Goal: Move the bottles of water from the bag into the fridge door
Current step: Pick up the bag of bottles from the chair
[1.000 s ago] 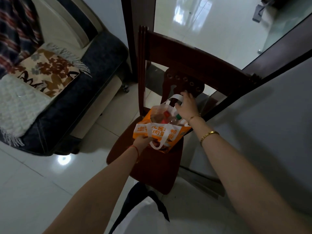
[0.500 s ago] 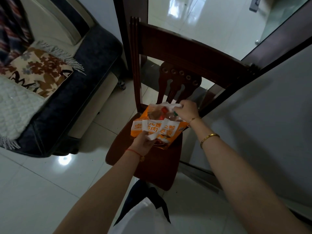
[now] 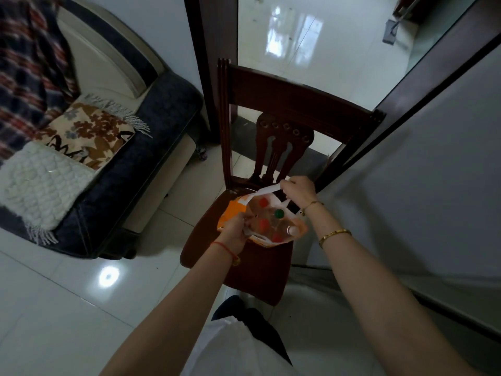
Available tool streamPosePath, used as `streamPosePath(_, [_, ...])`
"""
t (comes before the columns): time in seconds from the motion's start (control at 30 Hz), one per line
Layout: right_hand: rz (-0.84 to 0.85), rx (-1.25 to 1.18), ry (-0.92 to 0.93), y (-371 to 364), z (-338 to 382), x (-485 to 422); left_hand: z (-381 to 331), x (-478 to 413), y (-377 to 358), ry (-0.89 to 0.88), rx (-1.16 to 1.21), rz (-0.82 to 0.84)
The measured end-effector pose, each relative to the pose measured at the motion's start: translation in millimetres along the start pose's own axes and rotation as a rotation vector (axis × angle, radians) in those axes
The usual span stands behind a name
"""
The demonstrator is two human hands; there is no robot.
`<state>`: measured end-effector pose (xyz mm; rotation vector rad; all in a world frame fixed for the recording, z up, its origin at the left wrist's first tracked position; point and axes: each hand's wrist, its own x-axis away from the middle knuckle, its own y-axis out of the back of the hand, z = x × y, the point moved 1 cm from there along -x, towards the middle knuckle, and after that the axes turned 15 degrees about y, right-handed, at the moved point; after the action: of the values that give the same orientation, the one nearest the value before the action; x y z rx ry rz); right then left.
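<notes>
An orange and white bag (image 3: 231, 211) stands on the seat of a dark wooden chair (image 3: 271, 270). Its mouth is spread wide, and several bottle caps show inside: red ones (image 3: 263, 225), a green one (image 3: 279, 213) and a white one (image 3: 290, 229). My left hand (image 3: 234, 234) grips the near rim of the bag. My right hand (image 3: 295, 189) holds the far rim and its white handle strap, pulled back toward the chair back. The grey panel (image 3: 423, 191) at the right could be the fridge; I cannot tell.
A sofa (image 3: 130, 169) with a floral cushion (image 3: 86, 131) and a white knitted throw stands at the left. Glossy white floor tiles (image 3: 59, 308) lie in front. A dark door frame (image 3: 208, 63) rises behind the chair.
Both hands have pulled the bag's rims apart, so its mouth is now wide and the caps show. The view has tipped to look straight down into it.
</notes>
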<state>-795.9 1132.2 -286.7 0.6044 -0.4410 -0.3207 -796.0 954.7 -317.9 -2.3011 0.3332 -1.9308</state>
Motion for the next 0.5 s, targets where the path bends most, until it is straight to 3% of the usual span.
streamPosePath(0.23, [-0.072, -0.014, -0.014, 7, 0, 46, 25, 23, 18, 0.036, -0.142, -0.215])
streamPosePath(0.5, [-0.202, -0.054, -0.068, 21, -14, 127, 18, 59, 17, -0.07, -0.406, -0.231])
